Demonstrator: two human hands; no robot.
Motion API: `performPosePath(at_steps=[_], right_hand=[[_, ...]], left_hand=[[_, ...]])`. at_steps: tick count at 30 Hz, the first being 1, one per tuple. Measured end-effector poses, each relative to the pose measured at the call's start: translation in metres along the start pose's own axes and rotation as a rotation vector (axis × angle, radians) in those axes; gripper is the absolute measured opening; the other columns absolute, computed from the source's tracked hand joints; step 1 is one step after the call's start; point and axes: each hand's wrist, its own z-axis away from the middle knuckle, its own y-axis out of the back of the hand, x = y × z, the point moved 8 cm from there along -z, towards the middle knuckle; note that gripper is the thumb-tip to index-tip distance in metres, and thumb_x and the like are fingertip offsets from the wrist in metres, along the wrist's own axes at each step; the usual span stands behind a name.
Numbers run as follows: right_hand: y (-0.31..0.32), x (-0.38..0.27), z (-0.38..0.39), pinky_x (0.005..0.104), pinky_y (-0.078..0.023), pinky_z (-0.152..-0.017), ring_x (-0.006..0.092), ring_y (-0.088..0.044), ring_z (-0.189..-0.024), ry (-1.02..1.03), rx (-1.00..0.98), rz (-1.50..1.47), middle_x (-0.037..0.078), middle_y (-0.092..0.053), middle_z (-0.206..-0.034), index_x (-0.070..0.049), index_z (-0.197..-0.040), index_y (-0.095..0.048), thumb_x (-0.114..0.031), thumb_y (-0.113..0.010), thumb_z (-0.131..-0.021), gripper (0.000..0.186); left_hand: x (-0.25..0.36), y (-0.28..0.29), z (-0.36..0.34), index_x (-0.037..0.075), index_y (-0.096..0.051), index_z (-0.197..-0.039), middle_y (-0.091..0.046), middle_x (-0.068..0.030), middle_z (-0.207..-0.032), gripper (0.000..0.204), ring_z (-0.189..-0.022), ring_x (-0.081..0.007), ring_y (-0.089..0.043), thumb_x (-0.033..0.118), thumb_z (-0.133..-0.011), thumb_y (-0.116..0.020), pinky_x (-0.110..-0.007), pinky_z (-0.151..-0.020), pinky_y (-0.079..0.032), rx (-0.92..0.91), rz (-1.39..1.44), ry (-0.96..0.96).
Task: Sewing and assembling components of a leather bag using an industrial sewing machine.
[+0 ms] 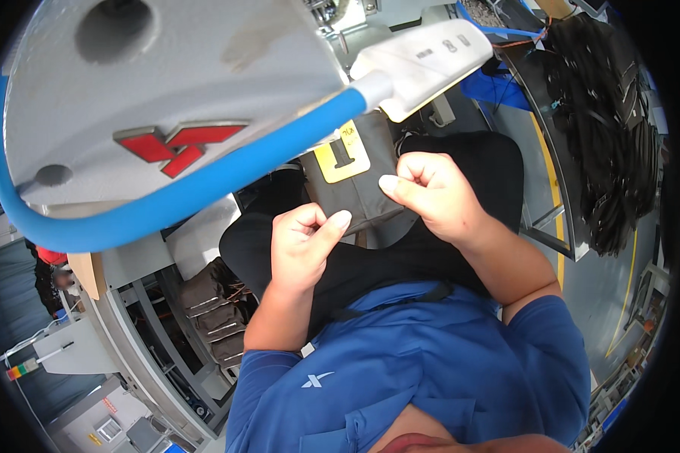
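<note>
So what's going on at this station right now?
A person in a blue shirt is seated below a grey machine head with a blue tube running along it. Both hands are up in front of the chest, closed on a grey-brown fabric piece with a yellow tag: the left hand pinches its lower edge, the right hand grips its right side. Black material lies across the lap, and more folded fabric pieces are stacked lower left.

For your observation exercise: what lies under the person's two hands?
Under the left hand and right hand lies black fabric, with a grey fabric piece beyond. Whatever is beneath the fabric is covered.
</note>
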Motion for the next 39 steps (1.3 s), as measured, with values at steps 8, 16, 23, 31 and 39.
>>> performPosePath(at_steps=[8,16,23,31,39], right_hand=[[0.011,0.003,0.002,0.0262,-0.029,-0.048,0.0017,-0.036,-0.055,0.03,0.032,0.052,-0.007,-0.044,-0.056,-0.007,-0.062,-0.049,-0.02,-0.07,-0.096,0.042],[0.004,-0.001,-0.003,0.0272,-0.029,-0.047,0.0022,-0.035,-0.054,-0.039,0.001,0.157,-0.005,-0.043,-0.054,-0.005,-0.062,-0.05,-0.022,-0.069,-0.097,0.043],[0.005,0.005,0.0,0.0268,-0.031,-0.048,0.0029,-0.037,-0.056,-0.028,-0.021,0.064,-0.004,-0.045,-0.058,-0.005,-0.067,-0.051,-0.02,-0.07,-0.096,0.038],[-0.008,-0.057,0.04,0.0343,-0.044,-0.068,0.0223,-0.057,-0.075,0.875,-0.034,0.819,0.003,-0.059,-0.09,-0.007,-0.104,-0.073,-0.023,-0.086,-0.071,0.039],[-0.007,-0.056,0.045,0.0354,-0.045,-0.066,0.0208,-0.059,-0.075,1.035,0.068,0.842,0.003,-0.061,-0.089,-0.006,-0.097,-0.073,-0.013,-0.082,-0.07,0.029]], left_hand=[[0.004,-0.003,-0.003,0.003,-0.056,-0.065,-0.058,0.0037,-0.066,0.032,-0.062,-0.0018,-0.045,0.005,-0.092,-0.073,-0.022,-0.056,-0.036,-0.054,0.022,-0.002],[-0.001,-0.001,0.0,0.003,-0.058,-0.067,-0.06,0.0022,-0.066,0.029,-0.062,-0.0022,-0.048,0.004,-0.093,-0.071,-0.022,-0.056,-0.037,-0.101,0.004,0.016],[0.001,0.001,0.005,0.003,-0.057,-0.068,-0.06,0.0002,-0.07,0.027,-0.065,-0.0047,-0.049,0.004,-0.09,-0.073,-0.023,-0.059,-0.039,-0.075,0.024,0.005],[0.05,-0.011,0.028,0.013,-0.072,-0.096,-0.057,-0.0043,-0.091,0.045,-0.093,-0.0257,-0.054,0.037,-0.064,-0.094,-0.041,-0.079,-0.045,0.224,-0.934,-1.0],[0.046,-0.029,0.022,0.019,-0.08,-0.103,-0.069,0.0034,-0.11,0.038,-0.111,-0.0224,-0.054,0.038,-0.071,-0.087,-0.044,-0.101,-0.039,0.084,-1.124,-1.132]])
